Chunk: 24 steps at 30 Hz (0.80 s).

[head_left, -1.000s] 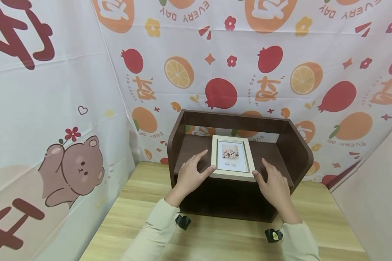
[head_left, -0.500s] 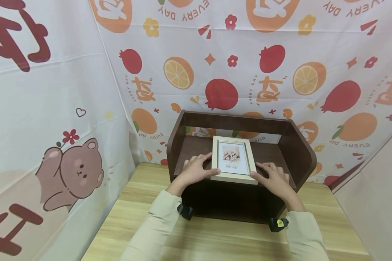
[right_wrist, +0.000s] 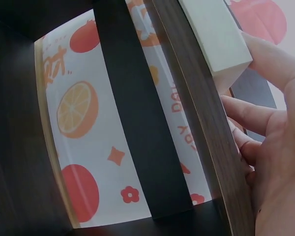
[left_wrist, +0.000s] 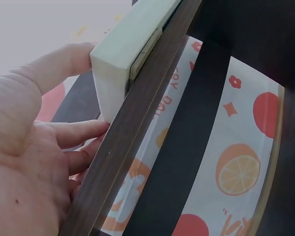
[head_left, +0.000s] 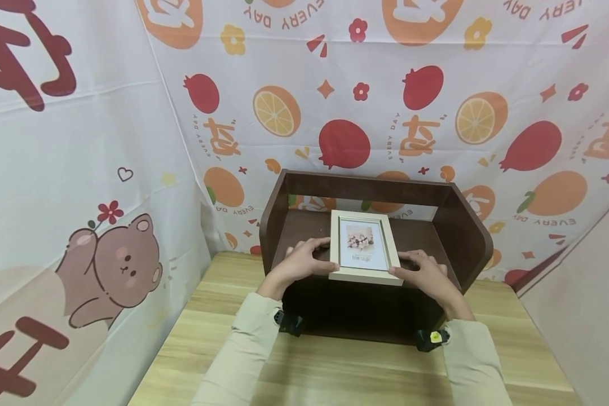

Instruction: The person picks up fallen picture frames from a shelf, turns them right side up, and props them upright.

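A cream picture frame [head_left: 362,242] with a flower print lies face up on the upper board of a dark brown desktop shelf, its near edge right at the board's front. My left hand [head_left: 301,264] pinches its near left corner, thumb on the top face and fingers along the side. At the near right corner my right hand [head_left: 428,276] grips in the same way. Both wrist views show the frame's pale corner between thumb and forefinger, close above the shelf board [left_wrist: 120,142]. The other fingers are partly hidden behind that board.
The shelf's raised side panels [head_left: 464,231] stand outside each hand, and a back rail [head_left: 367,185] runs behind the frame. Beneath is a dark lower compartment [head_left: 360,310]. The unit stands on a wood-grain table [head_left: 223,287], with printed cloth [head_left: 284,56] behind and left.
Both hands have closed in from hovering with spread fingers beside the frame to holding its near corners. The frame stays in about the same place on the shelf; the view shifts slightly.
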### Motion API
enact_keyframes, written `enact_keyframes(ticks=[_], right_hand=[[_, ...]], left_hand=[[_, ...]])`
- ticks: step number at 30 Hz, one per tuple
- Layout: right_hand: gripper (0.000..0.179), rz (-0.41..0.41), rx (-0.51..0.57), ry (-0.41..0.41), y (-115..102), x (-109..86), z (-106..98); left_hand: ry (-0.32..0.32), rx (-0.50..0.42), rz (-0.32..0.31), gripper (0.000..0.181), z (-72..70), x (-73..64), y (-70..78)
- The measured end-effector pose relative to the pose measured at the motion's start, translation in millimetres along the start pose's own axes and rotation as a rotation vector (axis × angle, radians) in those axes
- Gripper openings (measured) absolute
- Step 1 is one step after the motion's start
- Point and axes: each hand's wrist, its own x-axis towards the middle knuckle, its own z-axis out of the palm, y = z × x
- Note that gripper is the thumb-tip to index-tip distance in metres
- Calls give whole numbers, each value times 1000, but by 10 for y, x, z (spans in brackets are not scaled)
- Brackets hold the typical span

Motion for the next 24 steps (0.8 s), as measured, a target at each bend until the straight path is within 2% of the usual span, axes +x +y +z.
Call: enact_keyframes(ticks=[8,14,19,24], right_hand=[[69,-17,43,16,39,-16,12],[70,-52,76,-9,45,-52,-33],[73,-34,77,-35,34,-89,-64],[72,-48,138,-31,38,-120,-51]], left_hand=[[-19,-64,47,70,-23,-25,-22],[5,-132,57,73,-25,-32,-35],[24,-125,63,74,-19,-69,-2],[32,-132,52,77,8,-95,14]])
